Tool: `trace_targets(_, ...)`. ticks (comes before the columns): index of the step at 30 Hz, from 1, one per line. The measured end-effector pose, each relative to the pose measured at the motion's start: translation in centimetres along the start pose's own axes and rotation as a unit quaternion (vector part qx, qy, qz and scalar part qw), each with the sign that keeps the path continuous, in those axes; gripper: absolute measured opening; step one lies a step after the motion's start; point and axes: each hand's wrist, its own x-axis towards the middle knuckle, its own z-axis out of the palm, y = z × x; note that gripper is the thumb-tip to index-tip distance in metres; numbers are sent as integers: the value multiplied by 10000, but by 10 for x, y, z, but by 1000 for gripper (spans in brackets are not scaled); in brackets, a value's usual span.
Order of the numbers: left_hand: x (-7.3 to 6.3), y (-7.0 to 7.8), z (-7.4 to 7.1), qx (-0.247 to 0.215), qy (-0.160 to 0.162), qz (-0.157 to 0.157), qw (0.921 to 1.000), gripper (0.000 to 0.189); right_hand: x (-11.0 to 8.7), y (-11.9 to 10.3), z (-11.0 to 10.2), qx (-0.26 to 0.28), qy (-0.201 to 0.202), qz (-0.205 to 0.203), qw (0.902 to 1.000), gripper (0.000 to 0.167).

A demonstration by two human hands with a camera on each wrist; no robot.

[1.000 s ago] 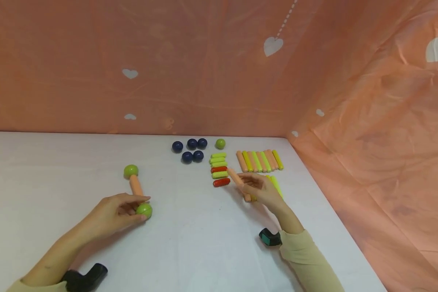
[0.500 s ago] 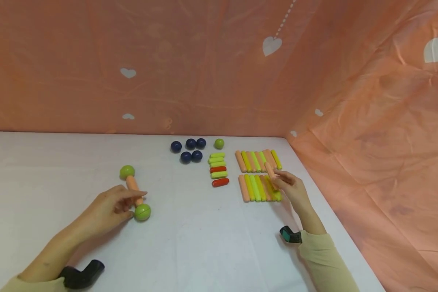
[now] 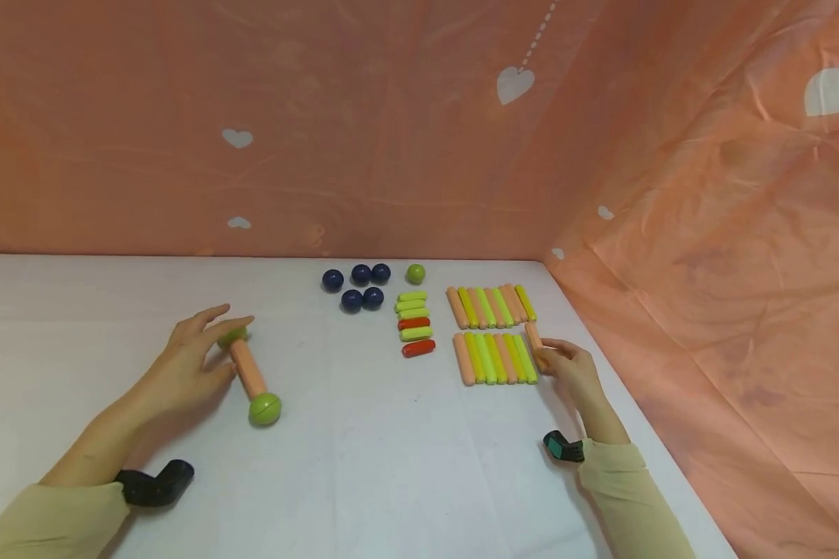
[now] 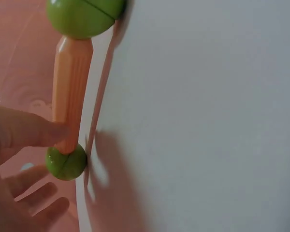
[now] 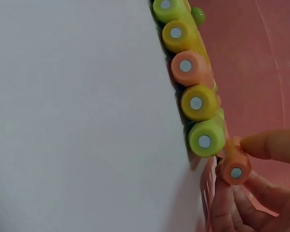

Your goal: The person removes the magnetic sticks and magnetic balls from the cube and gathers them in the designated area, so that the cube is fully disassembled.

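My left hand is at the far end of a dumbbell-shaped piece, an orange rod with a green ball at each end. Its index finger reaches straight over the far green ball, partly covering it in the head view. The thumb overlaps the rod near that ball in the left wrist view. The near green ball lies free of the hand. My right hand pinches another orange rod between thumb and fingers, beside the right end of the nearer row of coloured rods.
Behind that row lies a second row of rods. Short green and red sticks form a column to its left. Several dark blue balls and one green ball sit farther back, before an orange curtain.
My right hand has carried its orange rod rightward, then down to the nearer row's right end. My left hand has moved from the dumbbell's near ball to its far one.
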Motion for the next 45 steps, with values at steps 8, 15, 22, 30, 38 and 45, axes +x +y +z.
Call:
trace_targets(8,1,-5,-3,63,-435,-127,9990,43,-3,2,6,-218,-246,-113,9994,46)
trace_targets(15,-5,-6,-6,152,-151,-155,9997,37,-15,-8,16,-188,352,-505,9979,39)
trace_targets(22,-10,-1,-9,121,-190,-465,9987,40,-34,-36,58,578,-136,-1598,9854,32)
trace_targets(30,-15,5,-8,127,-213,-496,9985,41,-46,-56,103,790,-1469,-2176,9617,30)
trace_targets(38,-20,8,-7,159,-428,-474,9978,38,-54,-71,130,703,-2155,-2553,9399,28)
trace_targets(45,-25,19,-6,104,-665,-511,9964,34,-62,-87,151,466,-2759,-2564,9252,34)
